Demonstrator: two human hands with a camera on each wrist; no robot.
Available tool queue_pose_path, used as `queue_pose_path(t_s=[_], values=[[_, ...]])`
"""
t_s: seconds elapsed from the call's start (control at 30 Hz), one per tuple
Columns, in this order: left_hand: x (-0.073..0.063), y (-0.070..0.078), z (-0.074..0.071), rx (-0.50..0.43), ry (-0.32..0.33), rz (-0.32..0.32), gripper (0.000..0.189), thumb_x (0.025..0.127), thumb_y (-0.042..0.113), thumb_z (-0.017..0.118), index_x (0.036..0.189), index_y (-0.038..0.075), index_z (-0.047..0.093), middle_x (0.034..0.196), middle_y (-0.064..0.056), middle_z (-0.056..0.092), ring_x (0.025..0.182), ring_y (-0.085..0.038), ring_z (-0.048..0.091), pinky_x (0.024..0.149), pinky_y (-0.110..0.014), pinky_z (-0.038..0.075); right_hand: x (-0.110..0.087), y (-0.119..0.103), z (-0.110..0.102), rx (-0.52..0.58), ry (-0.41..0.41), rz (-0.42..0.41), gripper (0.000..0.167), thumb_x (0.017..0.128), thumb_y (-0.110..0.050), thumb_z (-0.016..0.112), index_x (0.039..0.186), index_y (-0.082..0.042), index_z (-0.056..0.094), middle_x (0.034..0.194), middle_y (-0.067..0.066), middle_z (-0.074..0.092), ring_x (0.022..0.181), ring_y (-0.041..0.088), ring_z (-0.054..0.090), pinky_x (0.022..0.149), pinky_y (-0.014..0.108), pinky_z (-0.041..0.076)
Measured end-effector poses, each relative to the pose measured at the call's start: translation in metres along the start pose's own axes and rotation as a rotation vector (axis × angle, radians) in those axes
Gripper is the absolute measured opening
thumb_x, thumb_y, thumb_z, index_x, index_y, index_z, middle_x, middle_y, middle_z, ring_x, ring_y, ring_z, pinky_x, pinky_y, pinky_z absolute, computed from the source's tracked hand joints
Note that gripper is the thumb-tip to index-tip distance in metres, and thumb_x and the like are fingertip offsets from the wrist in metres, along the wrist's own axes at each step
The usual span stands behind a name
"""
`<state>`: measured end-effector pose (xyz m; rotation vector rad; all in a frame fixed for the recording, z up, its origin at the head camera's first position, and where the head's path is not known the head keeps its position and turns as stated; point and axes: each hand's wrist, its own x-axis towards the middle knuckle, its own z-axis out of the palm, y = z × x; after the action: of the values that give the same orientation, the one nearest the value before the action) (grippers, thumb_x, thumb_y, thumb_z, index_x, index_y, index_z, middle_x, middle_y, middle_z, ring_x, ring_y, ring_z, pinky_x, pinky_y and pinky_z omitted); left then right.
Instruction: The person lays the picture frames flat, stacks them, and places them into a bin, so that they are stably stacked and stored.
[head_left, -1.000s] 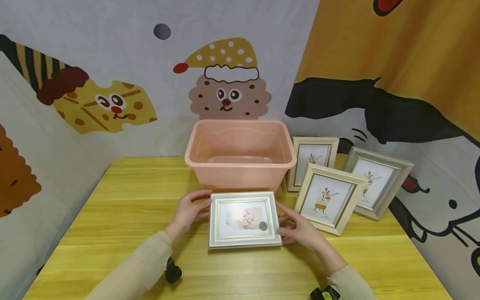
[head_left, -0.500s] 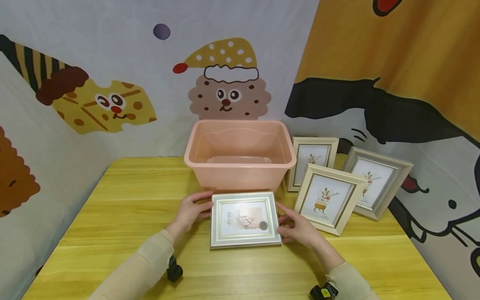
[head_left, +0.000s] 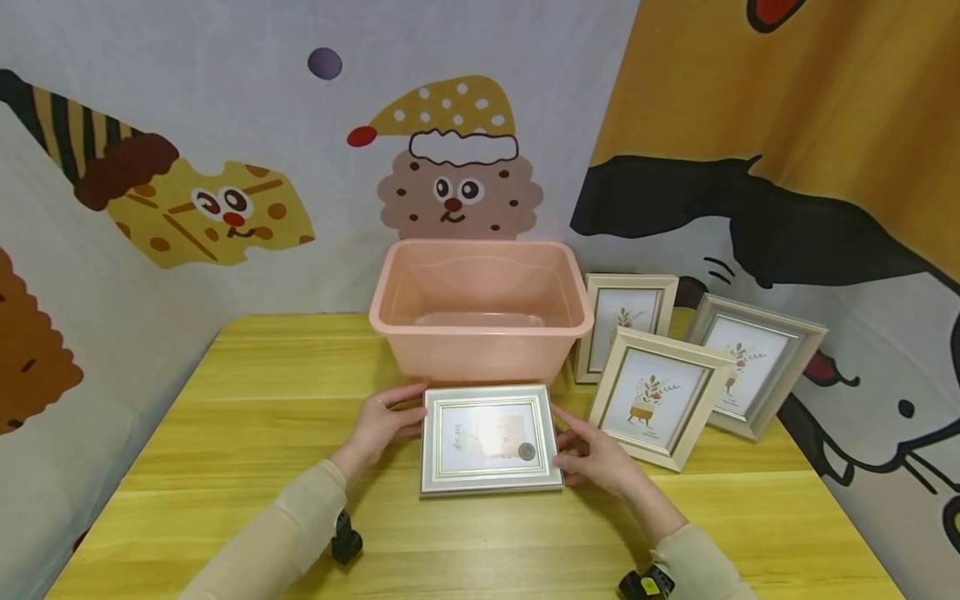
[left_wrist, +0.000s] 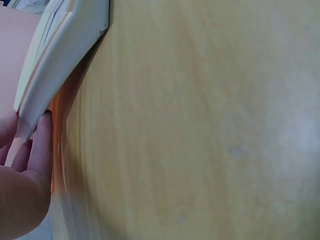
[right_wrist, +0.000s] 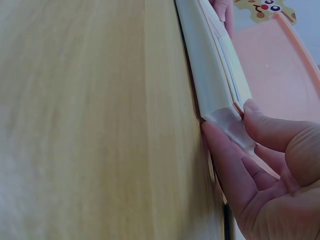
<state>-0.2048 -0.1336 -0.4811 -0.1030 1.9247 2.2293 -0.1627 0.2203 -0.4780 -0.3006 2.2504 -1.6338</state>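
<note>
A pale, silvery picture frame (head_left: 491,442) lies sideways, face up, in front of the pink bin, with glare across its glass and a round grey sticker at its lower right. My left hand (head_left: 378,427) holds its left side, thumb at the top edge. On the opposite side, my right hand (head_left: 596,458) grips the frame's right edge. In the left wrist view, thumb and fingers of the left hand (left_wrist: 30,180) pinch the frame's side (left_wrist: 65,65). The right wrist view has the right hand's thumb (right_wrist: 267,125) on the face side and fingers at the back, around a corner.
Directly behind the held frame stands a pink plastic bin (head_left: 487,354) with nothing inside. Right of it, three upright picture frames with plant prints stand close together: one at the back (head_left: 592,329), one in front (head_left: 611,383), one farther right (head_left: 772,387). A cartoon-printed cloth (head_left: 262,83) hangs behind the wooden table (head_left: 247,400).
The held frame's left edge and my left hand have shifted very slightly right. Glare on the glass now covers more of the print. The right hand and the other frames stay put.
</note>
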Motion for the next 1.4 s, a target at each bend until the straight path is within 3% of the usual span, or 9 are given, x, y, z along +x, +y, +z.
queue_pose_path(t_s=[0.13, 0.3, 0.43, 0.53, 0.63, 0.8, 1.0, 1.27, 1.4], values=[[-0.001, -0.002, -0.001, 0.059, -0.007, 0.029, 0.05, 0.088, -0.014, 0.065, 0.136, -0.009, 0.053, 0.135, -0.03, 0.054, 0.091, -0.023, 0.068, 0.079, -0.036, 0.059, 0.0, 0.0, 0.0, -0.017, 0.004, -0.003, 0.081, 0.087, 0.001, 0.073, 0.155, -0.009, 0.031, 0.108, 0.02, 0.057, 0.084, 0.023, 0.062, 0.066, 0.04, 0.061], [-0.003, -0.004, -0.002, 0.304, 0.019, 0.107, 0.045, 0.084, -0.007, 0.074, 0.128, -0.006, 0.063, 0.125, -0.023, 0.064, 0.11, -0.029, 0.061, 0.083, -0.024, 0.055, 0.0, 0.001, 0.001, -0.041, -0.02, -0.053, 0.077, 0.088, 0.002, 0.072, 0.152, 0.001, 0.031, 0.103, 0.021, 0.056, 0.081, 0.021, 0.06, 0.065, 0.037, 0.061], [-0.005, -0.003, -0.001, 0.395, 0.0, 0.114, 0.046, 0.084, -0.005, 0.075, 0.128, -0.002, 0.064, 0.127, -0.021, 0.063, 0.118, -0.036, 0.057, 0.091, -0.032, 0.053, 0.001, 0.001, 0.001, -0.048, -0.03, -0.082, 0.074, 0.089, 0.002, 0.071, 0.151, 0.005, 0.032, 0.103, 0.021, 0.054, 0.078, 0.02, 0.058, 0.064, 0.036, 0.061], [-0.006, -0.002, 0.0, 0.41, 0.004, 0.106, 0.047, 0.084, -0.005, 0.075, 0.129, 0.0, 0.064, 0.129, -0.02, 0.062, 0.117, -0.035, 0.057, 0.095, -0.037, 0.052, 0.001, 0.001, 0.002, -0.056, -0.021, -0.092, 0.073, 0.089, 0.003, 0.071, 0.151, 0.005, 0.033, 0.105, 0.021, 0.054, 0.078, 0.019, 0.058, 0.063, 0.035, 0.061], [-0.008, -0.002, 0.0, 0.419, 0.012, 0.113, 0.047, 0.083, -0.006, 0.075, 0.129, -0.001, 0.064, 0.127, -0.021, 0.062, 0.111, -0.033, 0.06, 0.091, -0.035, 0.054, 0.0, 0.001, 0.002, -0.068, -0.012, -0.104, 0.073, 0.088, 0.004, 0.071, 0.15, 0.005, 0.033, 0.108, 0.023, 0.053, 0.078, 0.02, 0.058, 0.063, 0.035, 0.061], [-0.015, -0.001, 0.002, 0.312, 0.002, 0.068, 0.048, 0.084, -0.011, 0.071, 0.13, -0.009, 0.059, 0.128, -0.028, 0.06, 0.101, -0.028, 0.063, 0.079, -0.033, 0.059, -0.003, 0.0, 0.003, -0.101, -0.009, -0.144, 0.073, 0.087, 0.005, 0.072, 0.149, 0.007, 0.034, 0.115, 0.03, 0.057, 0.083, 0.025, 0.062, 0.063, 0.033, 0.061], [-0.023, 0.002, 0.004, 0.252, -0.009, 0.026, 0.048, 0.087, -0.011, 0.067, 0.134, -0.009, 0.055, 0.131, -0.028, 0.057, 0.099, -0.022, 0.061, 0.081, -0.039, 0.059, -0.006, 0.0, 0.004, -0.116, 0.003, -0.151, 0.071, 0.088, 0.005, 0.071, 0.149, 0.005, 0.036, 0.127, 0.033, 0.057, 0.091, 0.029, 0.065, 0.067, 0.032, 0.06], [-0.026, 0.004, 0.006, 0.248, -0.007, 0.033, 0.046, 0.089, -0.01, 0.066, 0.134, -0.01, 0.054, 0.129, -0.03, 0.058, 0.097, -0.021, 0.062, 0.081, -0.042, 0.059, -0.007, -0.004, 0.005, -0.21, 0.045, -0.138, 0.066, 0.088, -0.001, 0.072, 0.147, 0.003, 0.042, 0.13, 0.029, 0.058, 0.097, 0.031, 0.064, 0.069, 0.026, 0.058], [-0.028, 0.009, 0.005, 0.319, -0.001, 0.092, 0.043, 0.091, -0.006, 0.066, 0.132, -0.011, 0.055, 0.129, -0.029, 0.059, 0.103, -0.028, 0.063, 0.082, -0.037, 0.058, -0.009, -0.008, 0.004, -0.242, 0.055, -0.127, 0.063, 0.09, -0.005, 0.072, 0.146, 0.002, 0.044, 0.13, 0.027, 0.059, 0.099, 0.032, 0.064, 0.072, 0.025, 0.057]])
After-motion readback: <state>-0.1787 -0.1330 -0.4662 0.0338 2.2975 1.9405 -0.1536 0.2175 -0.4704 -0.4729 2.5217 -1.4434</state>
